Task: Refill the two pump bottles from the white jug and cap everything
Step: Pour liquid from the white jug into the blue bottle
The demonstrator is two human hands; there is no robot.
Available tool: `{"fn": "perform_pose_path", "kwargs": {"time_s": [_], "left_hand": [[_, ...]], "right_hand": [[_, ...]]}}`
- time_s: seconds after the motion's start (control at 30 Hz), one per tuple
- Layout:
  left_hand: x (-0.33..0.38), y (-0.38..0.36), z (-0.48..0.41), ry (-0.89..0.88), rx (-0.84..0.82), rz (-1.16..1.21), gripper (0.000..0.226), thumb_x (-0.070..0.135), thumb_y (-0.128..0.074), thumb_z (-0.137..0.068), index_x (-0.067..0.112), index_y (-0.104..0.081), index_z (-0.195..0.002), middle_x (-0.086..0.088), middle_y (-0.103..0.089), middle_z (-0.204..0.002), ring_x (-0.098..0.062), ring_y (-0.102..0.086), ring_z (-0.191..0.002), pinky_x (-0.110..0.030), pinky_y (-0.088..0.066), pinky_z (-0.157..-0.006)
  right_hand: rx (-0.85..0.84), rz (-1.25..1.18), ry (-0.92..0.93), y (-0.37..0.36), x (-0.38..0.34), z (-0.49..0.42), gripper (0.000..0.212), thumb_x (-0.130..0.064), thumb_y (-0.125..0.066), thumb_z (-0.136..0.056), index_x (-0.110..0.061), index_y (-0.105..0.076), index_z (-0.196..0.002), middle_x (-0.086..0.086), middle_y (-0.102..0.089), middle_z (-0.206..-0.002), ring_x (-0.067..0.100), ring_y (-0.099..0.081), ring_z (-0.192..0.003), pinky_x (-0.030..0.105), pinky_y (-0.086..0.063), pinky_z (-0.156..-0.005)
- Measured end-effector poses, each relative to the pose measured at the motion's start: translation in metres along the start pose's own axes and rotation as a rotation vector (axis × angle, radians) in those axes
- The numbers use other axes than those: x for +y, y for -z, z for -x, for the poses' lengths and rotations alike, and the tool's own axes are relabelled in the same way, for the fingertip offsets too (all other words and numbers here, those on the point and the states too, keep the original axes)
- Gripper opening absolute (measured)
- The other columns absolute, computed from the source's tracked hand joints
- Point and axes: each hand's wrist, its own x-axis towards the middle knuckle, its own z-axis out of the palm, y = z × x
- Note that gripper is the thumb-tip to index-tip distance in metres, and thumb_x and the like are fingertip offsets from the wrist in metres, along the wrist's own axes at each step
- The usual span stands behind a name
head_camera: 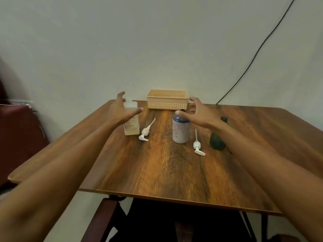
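A clear square bottle (131, 126) with pale liquid stands uncapped at the left of the wooden table (157, 168). My left hand (122, 109) hovers open in front of its top, fingers spread. A white bottle with a blue shoulder (180, 131) stands uncapped at the middle. My right hand (199, 112) is open just above and to the right of it, thumb near its neck. Two white pump heads lie flat on the table: one (146, 132) beside the clear bottle, the other (198, 145) right of the white bottle.
A beige perforated basket (167, 100) sits at the table's far edge against the wall. A dark pump bottle (217, 140) stands at the right, partly behind my right forearm. A black cable (253, 58) runs down the wall. A dark red chair (21, 133) stands at the left.
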Motion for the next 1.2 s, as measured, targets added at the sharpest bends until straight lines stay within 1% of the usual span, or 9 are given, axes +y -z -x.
{"fn": "perform_pose_path", "kwargs": {"time_s": [0.07,0.23,0.37,0.43,0.53,0.77,0.93,1.07,1.2], "left_hand": [[-0.002,-0.002,0.003,0.013,0.039,-0.003,0.118,0.074,-0.081,-0.066,0.027,-0.026,-0.158,-0.009,-0.049,-0.155,-0.034,-0.052,-0.137,-0.054,-0.049,-0.108],[-0.019,-0.017,0.01,0.032,0.092,0.024,0.105,0.07,-0.084,-0.066,0.022,-0.04,-0.149,-0.005,-0.059,-0.14,-0.031,-0.059,-0.127,-0.049,-0.053,-0.1],[-0.027,-0.024,0.016,0.056,0.103,0.078,0.097,0.067,-0.087,-0.064,0.024,-0.046,-0.141,0.003,-0.063,-0.128,-0.023,-0.063,-0.119,-0.042,-0.055,-0.095],[-0.031,-0.029,0.019,0.076,0.106,0.116,0.095,0.066,-0.088,-0.063,0.024,-0.049,-0.138,0.003,-0.065,-0.128,-0.023,-0.062,-0.121,-0.045,-0.054,-0.098],[-0.032,-0.033,0.022,0.099,0.12,0.136,0.094,0.065,-0.088,-0.065,0.02,-0.05,-0.139,0.0,-0.065,-0.133,-0.023,-0.061,-0.124,-0.037,-0.053,-0.096],[-0.027,-0.036,0.025,0.126,0.183,0.162,0.088,0.059,-0.089,-0.068,0.016,-0.053,-0.137,-0.005,-0.066,-0.133,-0.024,-0.061,-0.124,-0.028,-0.045,-0.089],[-0.028,-0.032,0.028,0.101,0.177,0.138,0.085,0.061,-0.088,-0.068,0.018,-0.056,-0.134,-0.005,-0.067,-0.129,-0.025,-0.06,-0.122,-0.038,-0.053,-0.093],[-0.024,-0.022,0.033,0.035,0.202,0.137,0.084,0.062,-0.089,-0.065,0.02,-0.058,-0.131,-0.002,-0.07,-0.123,-0.019,-0.066,-0.109,-0.032,-0.053,-0.082],[-0.005,-0.004,0.04,-0.03,0.225,0.214,0.078,0.071,-0.085,-0.058,0.031,-0.062,-0.121,0.007,-0.073,-0.114,-0.009,-0.068,-0.098,-0.035,-0.06,-0.084]], "right_hand": [[-0.032,-0.071,-0.025,-0.005,0.001,0.002,0.11,-0.075,-0.077,-0.079,-0.029,-0.027,-0.165,0.004,-0.044,-0.168,0.027,-0.049,-0.149,0.043,-0.046,-0.113],[-0.042,-0.177,-0.05,-0.026,0.013,0.009,0.106,-0.056,-0.089,-0.08,-0.022,-0.032,-0.163,0.006,-0.05,-0.162,0.026,-0.052,-0.146,0.041,-0.047,-0.115],[-0.009,-0.211,-0.072,-0.037,0.021,0.01,0.104,-0.044,-0.093,-0.079,-0.019,-0.035,-0.162,0.005,-0.052,-0.16,0.024,-0.052,-0.144,0.036,-0.047,-0.111],[-0.002,-0.204,-0.078,-0.041,0.025,0.01,0.099,-0.038,-0.094,-0.08,-0.016,-0.039,-0.159,0.005,-0.054,-0.156,0.024,-0.054,-0.141,0.035,-0.049,-0.107],[0.015,-0.215,-0.067,-0.048,0.03,0.011,0.084,-0.033,-0.093,-0.082,-0.016,-0.047,-0.151,0.003,-0.06,-0.145,0.023,-0.06,-0.133,0.034,-0.052,-0.101],[0.085,-0.265,-0.115,-0.054,0.034,0.013,0.08,-0.038,-0.094,-0.08,-0.019,-0.052,-0.144,0.002,-0.062,-0.143,0.02,-0.061,-0.129,0.041,-0.056,-0.105],[0.143,-0.263,-0.118,-0.053,0.034,0.013,0.08,-0.041,-0.095,-0.077,-0.02,-0.054,-0.142,0.001,-0.063,-0.143,0.02,-0.061,-0.126,0.039,-0.057,-0.101],[0.178,-0.29,-0.054,-0.042,0.021,0.013,0.077,-0.042,-0.096,-0.075,-0.021,-0.057,-0.138,-0.006,-0.063,-0.13,0.016,-0.063,-0.12,0.029,-0.056,-0.089],[0.195,-0.305,0.024,-0.027,0.004,0.017,0.077,-0.043,-0.097,-0.074,-0.021,-0.059,-0.137,-0.008,-0.066,-0.127,0.007,-0.065,-0.111,0.02,-0.054,-0.081]]}}
